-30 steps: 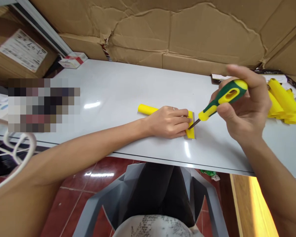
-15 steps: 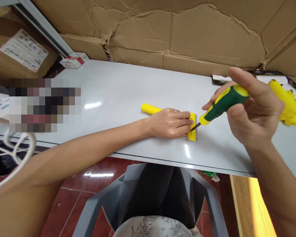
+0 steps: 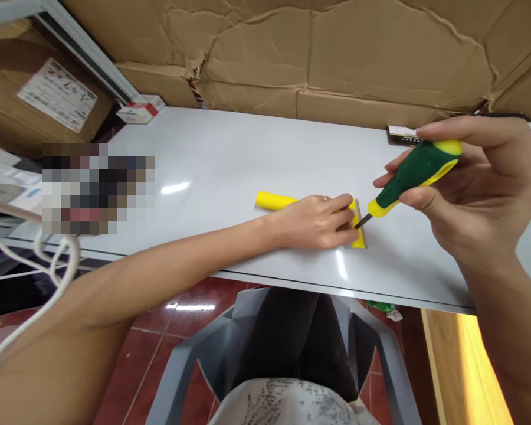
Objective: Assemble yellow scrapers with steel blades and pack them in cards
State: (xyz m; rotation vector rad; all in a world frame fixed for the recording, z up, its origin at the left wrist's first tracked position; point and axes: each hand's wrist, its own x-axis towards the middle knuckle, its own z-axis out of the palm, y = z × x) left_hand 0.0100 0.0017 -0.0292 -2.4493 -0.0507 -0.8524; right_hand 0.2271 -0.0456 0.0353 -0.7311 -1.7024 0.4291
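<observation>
A yellow scraper [image 3: 274, 201] with a round handle and a thin blade along its wide head lies on the white table [image 3: 230, 153]. My left hand [image 3: 314, 223] presses over its neck and head, fingers closed on it and hiding part of the head. In my right hand [image 3: 482, 183] is a green and yellow screwdriver [image 3: 418, 171], its handle between thumb and fingers. The dark shaft slants down to the left, and the tip meets the scraper head beside my left fingertips. Exactly what the tip touches is hidden.
Cardboard [image 3: 256, 65] stands along the table's back edge. A small white and red box [image 3: 141, 110] sits at the back left, near a big carton [image 3: 48, 88]. Behind my right hand lies a black and white box [image 3: 402, 136]. A white curled wire frame [image 3: 66, 265] is at the left.
The view has shifted slightly. My right hand has changed its hold, with the thumb and fingers turned around the screwdriver handle. My left hand stays on the scraper.
</observation>
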